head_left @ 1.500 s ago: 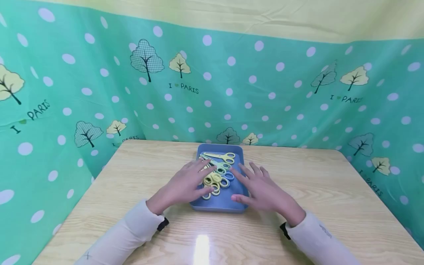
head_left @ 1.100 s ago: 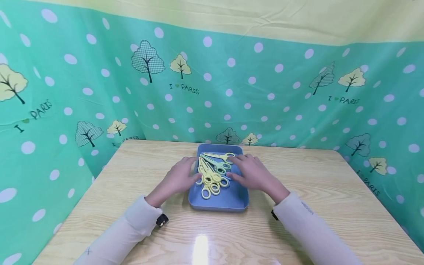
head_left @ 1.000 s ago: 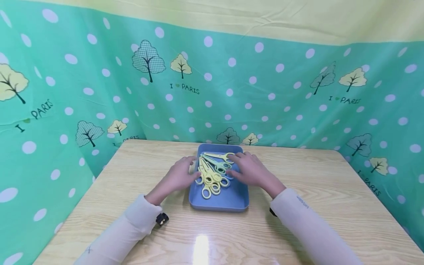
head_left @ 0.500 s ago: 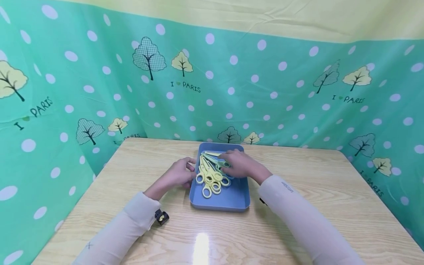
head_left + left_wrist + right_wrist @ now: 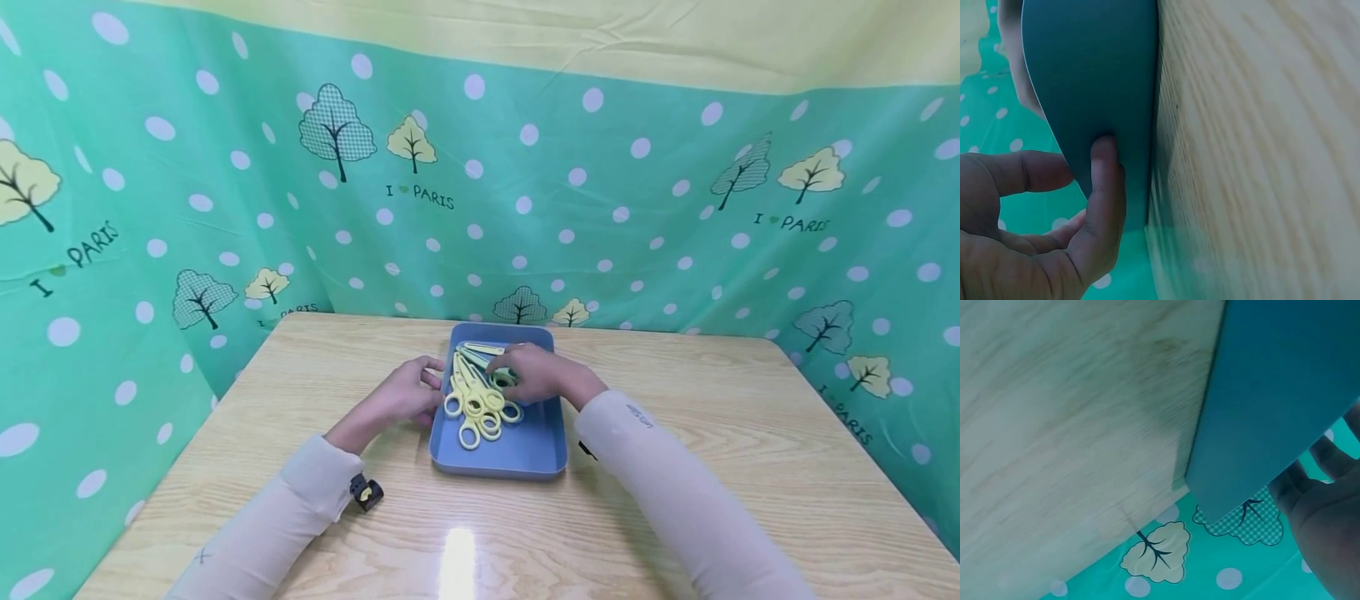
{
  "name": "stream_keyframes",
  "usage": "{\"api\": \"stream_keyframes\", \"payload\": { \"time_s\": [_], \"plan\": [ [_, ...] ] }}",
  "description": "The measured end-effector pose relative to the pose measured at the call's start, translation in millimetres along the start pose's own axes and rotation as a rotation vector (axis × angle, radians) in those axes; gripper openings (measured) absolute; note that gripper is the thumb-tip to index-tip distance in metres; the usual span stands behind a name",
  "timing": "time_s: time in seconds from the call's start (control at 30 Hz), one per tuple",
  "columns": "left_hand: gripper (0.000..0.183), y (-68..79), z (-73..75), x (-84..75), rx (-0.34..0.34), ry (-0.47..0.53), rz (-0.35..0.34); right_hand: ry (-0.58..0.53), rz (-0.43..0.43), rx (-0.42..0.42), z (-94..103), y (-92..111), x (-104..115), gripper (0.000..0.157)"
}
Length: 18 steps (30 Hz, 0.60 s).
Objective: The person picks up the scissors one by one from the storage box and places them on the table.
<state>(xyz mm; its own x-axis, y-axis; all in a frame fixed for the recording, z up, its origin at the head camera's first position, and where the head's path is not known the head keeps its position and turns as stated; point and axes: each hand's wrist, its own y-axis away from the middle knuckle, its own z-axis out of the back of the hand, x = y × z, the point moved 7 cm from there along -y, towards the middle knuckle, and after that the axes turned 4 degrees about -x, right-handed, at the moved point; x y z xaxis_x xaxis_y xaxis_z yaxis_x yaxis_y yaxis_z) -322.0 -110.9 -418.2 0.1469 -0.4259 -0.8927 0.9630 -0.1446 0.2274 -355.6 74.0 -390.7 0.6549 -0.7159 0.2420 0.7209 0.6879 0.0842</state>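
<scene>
A blue rectangular tray (image 5: 525, 454) holds several small scissors. Yellow scissors (image 5: 472, 392) lie piled along its left side, handles toward me. My left hand (image 5: 405, 392) pinches the tray's left wall; in the left wrist view a finger presses the outer wall (image 5: 1085, 69) and other digits reach over the rim. My right hand (image 5: 536, 372) reaches in from the right, its index finger and thumb on either side of the green scissors' handle (image 5: 504, 378). Whether it grips them cannot be told, as the tray wall (image 5: 1266, 406) hides the fingertips in the right wrist view.
The tray stands on a light wooden table (image 5: 675, 417), near its far edge. Behind and at both sides hangs a green dotted curtain (image 5: 562, 192) printed with trees. Another yellow pair of scissors (image 5: 482, 348) lies at the tray's far end, partly under my right hand.
Both hands have come down to the tray. The left has taken hold of its left wall; the right has moved left over the green scissors. The yellow pile looks the same.
</scene>
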Motion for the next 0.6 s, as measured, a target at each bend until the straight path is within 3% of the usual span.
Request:
{"api": "stream_keyframes", "payload": {
  "time_s": [0.2,0.6],
  "plan": [
    [0.061,-0.6,-0.2,2.1,0.003,0.016,0.007,0.073,-0.035,0.056,-3.7,-4.6,2.0,0.039],
    [0.062,-1.9,-0.6,3.6,-0.001,0.016,0.001,0.074,-0.098,0.089,-5.4,-7.0,4.9,0.038]
  ]
}}
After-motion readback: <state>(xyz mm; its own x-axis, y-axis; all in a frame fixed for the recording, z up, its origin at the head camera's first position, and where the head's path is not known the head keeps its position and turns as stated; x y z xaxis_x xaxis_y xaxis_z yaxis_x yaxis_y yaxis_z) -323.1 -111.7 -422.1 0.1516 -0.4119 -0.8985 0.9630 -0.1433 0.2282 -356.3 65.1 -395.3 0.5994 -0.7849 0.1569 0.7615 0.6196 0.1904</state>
